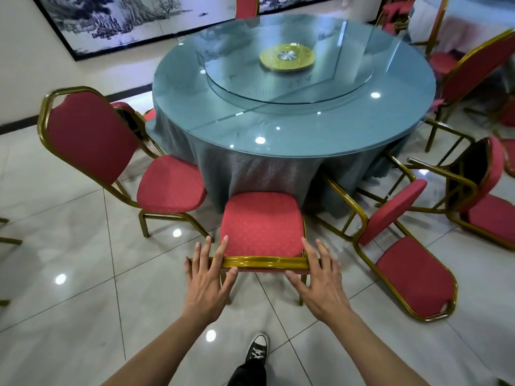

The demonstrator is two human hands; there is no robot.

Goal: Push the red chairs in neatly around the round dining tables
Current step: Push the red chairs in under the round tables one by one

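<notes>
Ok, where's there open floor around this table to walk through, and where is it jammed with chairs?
Open tile lies left of the left hand, below the left chair. Right of the right hand, the toppled chair and another chair crowd the floor beside the round table.

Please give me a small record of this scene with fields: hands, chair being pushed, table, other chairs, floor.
hands: left hand and right hand, fingers straight, on the gold top rail
chair being pushed: middle red chair, seat front at the tablecloth
table: round table, glass top, turntable
other chairs: left chair angled; right chair turned away
floor: glossy tiles
</notes>
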